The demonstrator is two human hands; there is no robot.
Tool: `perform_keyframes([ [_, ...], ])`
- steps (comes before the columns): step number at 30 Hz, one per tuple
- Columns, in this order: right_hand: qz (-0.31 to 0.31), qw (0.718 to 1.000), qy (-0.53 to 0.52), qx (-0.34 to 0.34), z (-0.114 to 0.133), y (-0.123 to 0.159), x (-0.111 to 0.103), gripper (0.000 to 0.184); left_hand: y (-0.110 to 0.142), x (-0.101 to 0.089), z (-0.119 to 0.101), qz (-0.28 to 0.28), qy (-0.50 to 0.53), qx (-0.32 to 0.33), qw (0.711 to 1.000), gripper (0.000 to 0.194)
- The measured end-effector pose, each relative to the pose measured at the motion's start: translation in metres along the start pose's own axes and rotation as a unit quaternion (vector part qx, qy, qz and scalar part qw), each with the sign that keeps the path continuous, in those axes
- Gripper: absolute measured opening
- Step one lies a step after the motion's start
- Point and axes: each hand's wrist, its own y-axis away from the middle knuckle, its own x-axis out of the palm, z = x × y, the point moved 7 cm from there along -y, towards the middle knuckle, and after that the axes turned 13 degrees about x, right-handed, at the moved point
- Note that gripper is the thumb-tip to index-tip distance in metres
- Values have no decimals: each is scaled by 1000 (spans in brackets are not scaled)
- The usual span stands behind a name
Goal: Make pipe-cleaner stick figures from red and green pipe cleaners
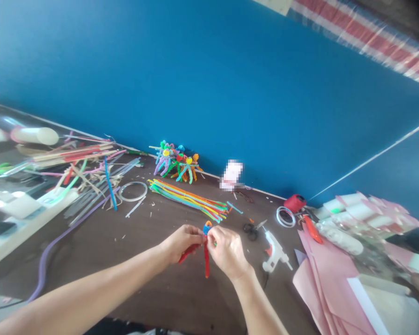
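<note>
Between my two hands, above the near middle of the table, is a small pipe-cleaner figure [206, 260] with an orange loop on top, a blue band under it and red strands hanging down. My left hand [188, 242] pinches it from the left, a red strand showing below its fingers. From the right, my right hand [226, 246] has its fingers closed on the figure near the blue band; a bit of green shows by the fingertips. Just beyond lies a bundle of coloured pipe cleaners [188, 197]. Several finished-looking pipe-cleaner figures [179, 163] stand against the blue wall.
Right of my hands lie black scissors [252, 231] and a white glue gun [275, 251]. Pink paper sheets [326, 274] cover the right side. On the left are a clear ring [133, 191], loose strips, and a white power strip [28, 223].
</note>
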Motion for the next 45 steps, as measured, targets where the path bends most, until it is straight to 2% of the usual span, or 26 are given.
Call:
perform_keyframes([
  [6,9,1000,-10,-12,3,0,0,17,2,-1,-2,32,16,-14,999,23],
  [8,13,998,-56,-1,1,1,-2,15,1,-2,-5,29,18,-10,999,22],
  [10,4,990,-137,43,-7,1,-3,16,-1,-3,-7,9,39,-7,999,20],
  [12,1,962,-244,120,-22,2,3,23,-2,-5,-6,-18,69,-11,997,20],
  [15,54,892,-389,223,-38,8,27,22,-3,-6,-3,-39,107,-12,993,22],
  [17,105,853,-444,254,-37,13,43,16,-4,-5,-2,-38,125,-6,991,25],
  [19,128,838,-457,269,-34,17,51,9,-5,-6,-2,-42,125,-6,991,26],
  [25,89,879,-393,255,-29,17,38,17,-6,-6,-6,-53,127,0,990,29],
  [30,90,877,-386,271,-28,19,34,20,-9,-9,-6,-78,109,42,990,30],
  [35,75,880,-381,273,-21,19,25,18,-11,-13,-11,-97,6,115,989,27],
  [40,40,884,-381,269,-24,15,9,17,-8,-8,-17,-57,-35,131,989,26],
  [45,49,865,-410,284,-34,6,3,18,-2,1,-22,7,-18,111,994,25],
])
